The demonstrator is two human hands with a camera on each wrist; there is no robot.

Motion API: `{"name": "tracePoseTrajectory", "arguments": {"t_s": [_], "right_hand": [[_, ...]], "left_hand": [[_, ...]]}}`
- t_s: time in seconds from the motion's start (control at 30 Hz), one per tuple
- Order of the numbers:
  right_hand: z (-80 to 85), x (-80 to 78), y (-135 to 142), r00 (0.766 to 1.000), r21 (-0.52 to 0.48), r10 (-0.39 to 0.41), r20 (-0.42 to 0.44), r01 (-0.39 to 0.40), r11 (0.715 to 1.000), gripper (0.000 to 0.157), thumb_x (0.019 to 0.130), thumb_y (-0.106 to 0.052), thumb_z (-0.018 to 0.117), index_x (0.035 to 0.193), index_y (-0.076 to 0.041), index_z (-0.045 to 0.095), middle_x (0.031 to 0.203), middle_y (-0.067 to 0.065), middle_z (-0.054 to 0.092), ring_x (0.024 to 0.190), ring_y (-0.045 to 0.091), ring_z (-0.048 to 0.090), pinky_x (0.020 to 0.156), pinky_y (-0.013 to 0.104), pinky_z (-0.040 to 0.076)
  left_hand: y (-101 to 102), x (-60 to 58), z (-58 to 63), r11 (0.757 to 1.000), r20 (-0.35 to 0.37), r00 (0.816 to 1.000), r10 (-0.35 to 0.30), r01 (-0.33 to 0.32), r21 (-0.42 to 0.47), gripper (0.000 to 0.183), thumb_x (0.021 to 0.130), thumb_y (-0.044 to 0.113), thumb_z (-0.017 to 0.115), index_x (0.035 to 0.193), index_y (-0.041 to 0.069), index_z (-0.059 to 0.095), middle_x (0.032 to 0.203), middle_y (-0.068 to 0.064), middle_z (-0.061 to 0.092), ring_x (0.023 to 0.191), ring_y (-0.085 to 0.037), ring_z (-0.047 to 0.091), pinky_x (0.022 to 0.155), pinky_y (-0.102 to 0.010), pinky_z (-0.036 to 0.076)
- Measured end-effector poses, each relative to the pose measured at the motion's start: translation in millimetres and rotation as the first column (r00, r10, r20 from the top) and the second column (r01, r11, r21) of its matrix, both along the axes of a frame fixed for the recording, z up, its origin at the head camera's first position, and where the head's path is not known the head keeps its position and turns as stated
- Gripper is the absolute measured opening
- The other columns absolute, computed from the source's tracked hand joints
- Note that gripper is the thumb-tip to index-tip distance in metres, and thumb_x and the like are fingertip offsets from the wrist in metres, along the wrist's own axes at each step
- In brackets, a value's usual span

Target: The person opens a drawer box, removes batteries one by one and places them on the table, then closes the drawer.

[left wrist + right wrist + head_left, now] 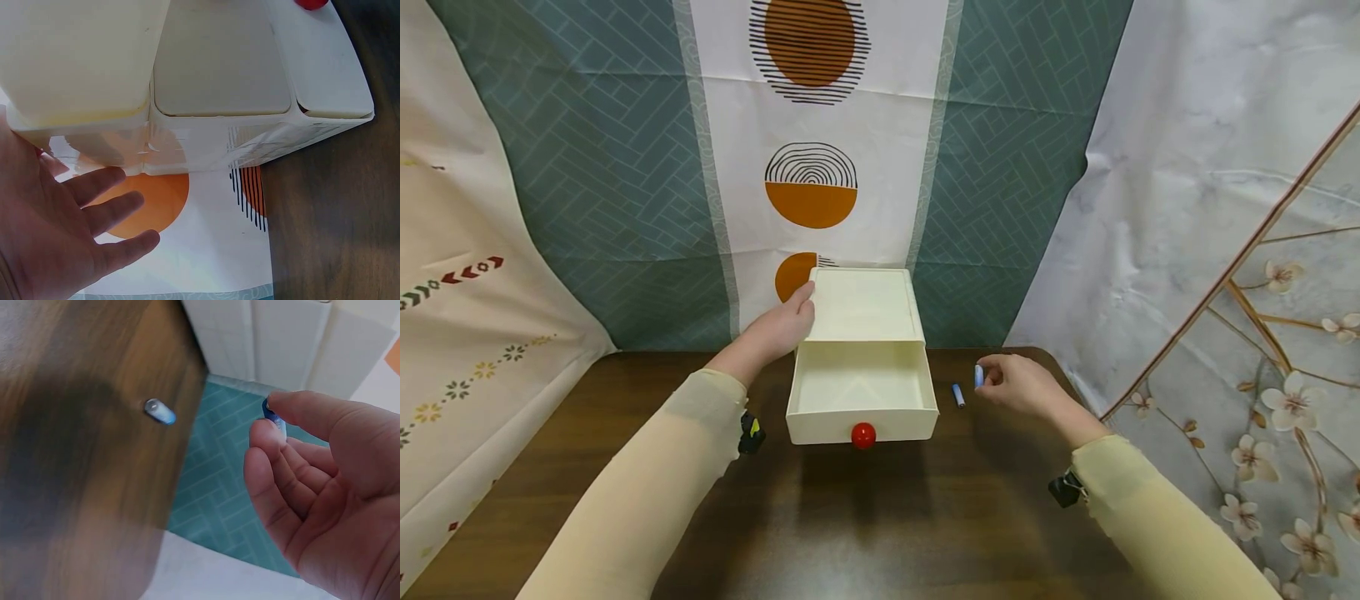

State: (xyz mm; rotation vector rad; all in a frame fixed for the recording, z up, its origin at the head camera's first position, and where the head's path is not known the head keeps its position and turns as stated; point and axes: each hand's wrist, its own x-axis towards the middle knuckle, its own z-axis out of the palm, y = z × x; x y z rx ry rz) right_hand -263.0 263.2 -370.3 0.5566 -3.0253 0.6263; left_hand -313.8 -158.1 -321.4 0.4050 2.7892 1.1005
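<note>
A cream drawer box [867, 305] stands on the table with its drawer [857, 423] pulled out, a red round knob [863, 435] on the front. Nothing lies inside the drawer. At the box's upper left side, my left hand [781, 327] holds the edge; in the left wrist view several fingers [119, 215] stretch out beside the wall and the thumb is hidden. My right hand [1021, 384] pinches a small blue-and-white battery [277, 423] between thumb and fingertips, above the table right of the drawer. Another battery [958, 395] lies on the table between drawer and hand.
The dark wooden table [880, 517] extends toward me. Behind it hangs a green-and-white patterned cloth [1022, 167]. Floral cloths [1247, 400] close off the right side, and a cream one [467, 333] the left.
</note>
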Motion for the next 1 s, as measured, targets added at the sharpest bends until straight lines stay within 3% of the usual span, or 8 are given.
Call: {"name": "tracePoseTrajectory", "arguments": {"t_s": [0.23,0.53,0.83,1.0], "right_hand": [[-17.4,-6.8,6,1.0,0.021,-0.027,-0.003,0.027,0.999,0.054,0.096,-0.017,0.079,0.143,0.006,0.068,0.089,-0.008,0.074,0.078,0.01,0.064,0.078,0.04,0.056],[-37.5,-12.6,14,0.996,0.043,-0.054,0.076,0.05,0.998,0.055,0.099,-0.016,0.078,0.146,0.007,0.064,0.085,-0.007,0.072,0.07,0.01,0.066,0.073,0.04,0.055],[-47.7,-23.0,17,0.992,0.065,-0.074,0.103,0.067,0.996,0.056,0.099,-0.015,0.078,0.147,0.008,0.062,0.092,-0.001,0.077,0.069,0.011,0.071,0.076,0.046,0.059],[-52.3,-27.7,17,0.99,0.082,-0.084,0.112,0.075,0.994,0.056,0.099,-0.014,0.078,0.149,0.007,0.062,0.093,-0.001,0.077,0.068,0.011,0.071,0.079,0.047,0.06]], "left_hand": [[0,-1.6,-1.4,1.0,0.001,1.0,-0.008,0.008,0.005,0.068,0.118,0.042,0.016,0.179,0.015,0.003,0.184,-0.016,0.01,0.166,-0.04,0.023,0.134,-0.056,0.018],[0,-0.3,-0.3,1.0,0.017,1.0,-0.009,0.009,0.019,0.068,0.118,0.04,0.016,0.179,0.014,0.003,0.184,-0.018,0.01,0.165,-0.041,0.024,0.133,-0.057,0.02],[-1,-1.9,-0.1,1.0,0.009,1.0,0.008,-0.008,0.001,0.068,0.118,0.042,0.016,0.18,0.016,0.004,0.184,-0.017,0.013,0.161,-0.043,0.034,0.131,-0.058,0.025],[0,-2.7,-0.3,1.0,0.018,1.0,0.009,-0.008,-0.008,0.069,0.118,0.045,0.015,0.18,0.018,0.002,0.184,-0.016,0.014,0.162,-0.043,0.031,0.132,-0.058,0.022]]}}
